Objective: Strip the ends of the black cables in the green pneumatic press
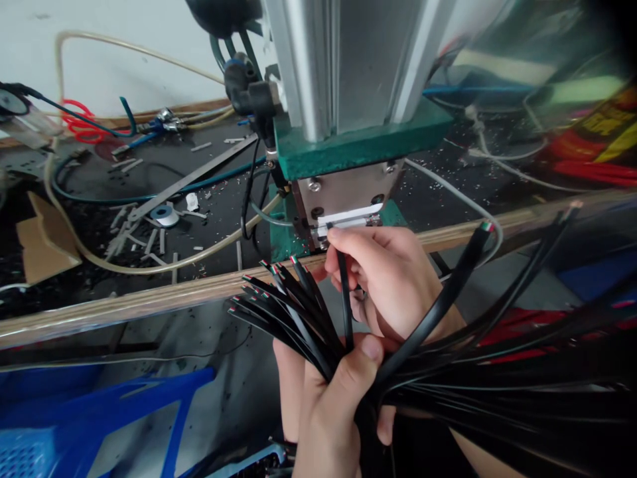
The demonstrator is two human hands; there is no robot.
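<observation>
A thick bundle of black cables (298,305) is gripped in my left hand (331,411), its thumb pressed over them. Small red, green and white wires show at many of the cable ends, which fan out to the upper left. Between the thumb and fingers of my right hand (393,279) is a single black cable (343,292), its tip at the metal slot of the machine (348,192). My fingertips hide part of that slot. To the right, another thick cable (448,292) rises past my right hand.
The wooden bench edge (124,299) runs below the machine. Grey strips, a white tape roll (164,214), a metal ruler (194,176) and hoses lie at the left. A blue plastic stool (164,392) stands lower left, and a cardboard piece (47,242) lies far left.
</observation>
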